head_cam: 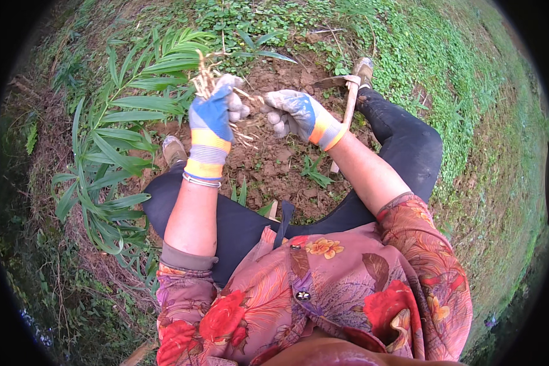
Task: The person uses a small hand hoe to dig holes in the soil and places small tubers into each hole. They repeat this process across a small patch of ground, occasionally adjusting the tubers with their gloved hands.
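Note:
My left hand (217,107), in a blue and grey work glove with an orange cuff, is closed around a bundle of pale roots (204,80). Thin root ends stick out above the fist and below it. Close to its right, my right hand (295,112), gloved the same way, pinches the brownish end of a root (257,99) between thumb and fingers. Both hands are held above loose reddish-brown soil (279,160). Just beyond my right hand lies a hoe with a wooden handle (351,103); its metal blade (328,83) points left.
Long-leaved green plants (139,103) lean in from the left. Low leafy ground cover (420,59) spreads beyond the soil and to the right. My outstretched legs flank the dug patch, with one shoe (364,69) near the hoe head. A small green sprout (317,171) stands in the soil.

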Tool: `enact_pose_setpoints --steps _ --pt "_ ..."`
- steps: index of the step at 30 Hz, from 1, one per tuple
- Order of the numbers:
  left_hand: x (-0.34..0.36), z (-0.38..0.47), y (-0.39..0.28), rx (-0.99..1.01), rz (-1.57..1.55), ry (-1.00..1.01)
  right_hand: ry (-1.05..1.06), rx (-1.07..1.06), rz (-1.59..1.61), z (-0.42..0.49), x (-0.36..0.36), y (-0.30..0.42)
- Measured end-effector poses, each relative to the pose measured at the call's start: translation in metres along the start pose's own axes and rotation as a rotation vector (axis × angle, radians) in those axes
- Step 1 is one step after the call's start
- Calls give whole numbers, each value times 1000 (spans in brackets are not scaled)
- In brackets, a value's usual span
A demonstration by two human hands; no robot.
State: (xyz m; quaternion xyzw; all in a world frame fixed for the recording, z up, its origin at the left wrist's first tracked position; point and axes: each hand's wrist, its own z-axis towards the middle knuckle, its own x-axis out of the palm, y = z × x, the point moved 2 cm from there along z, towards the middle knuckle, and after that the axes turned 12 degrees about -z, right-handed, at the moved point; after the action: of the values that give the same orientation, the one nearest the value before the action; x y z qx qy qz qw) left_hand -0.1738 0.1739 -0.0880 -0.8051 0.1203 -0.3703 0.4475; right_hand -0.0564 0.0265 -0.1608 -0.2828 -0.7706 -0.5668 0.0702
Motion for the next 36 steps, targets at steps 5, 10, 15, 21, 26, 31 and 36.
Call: enact_pose_setpoints --steps 5,10,15,21,26,31,36 --pt "-19 3 -22 -17 -236 -35 -769 642 -1349 -32 -104 -67" --pt "-19 2 -20 -95 -232 77 -1151 950 -940 -63 -156 -122" --pt "-10 1 -20 -93 -253 165 -1236 1073 -656 -70 -177 -154" --pt "-3 -2 -20 -189 -385 277 -956 506 245 -35 -169 -162" --pt "4 -18 -23 -173 -398 221 -942 102 370 -14 -150 -105" --pt "-3 -30 -34 -43 -152 74 -1021 -29 137 16 -150 -66" --pt "-3 -26 -34 -31 -18 66 -1038 75 -29 75 -173 -70"
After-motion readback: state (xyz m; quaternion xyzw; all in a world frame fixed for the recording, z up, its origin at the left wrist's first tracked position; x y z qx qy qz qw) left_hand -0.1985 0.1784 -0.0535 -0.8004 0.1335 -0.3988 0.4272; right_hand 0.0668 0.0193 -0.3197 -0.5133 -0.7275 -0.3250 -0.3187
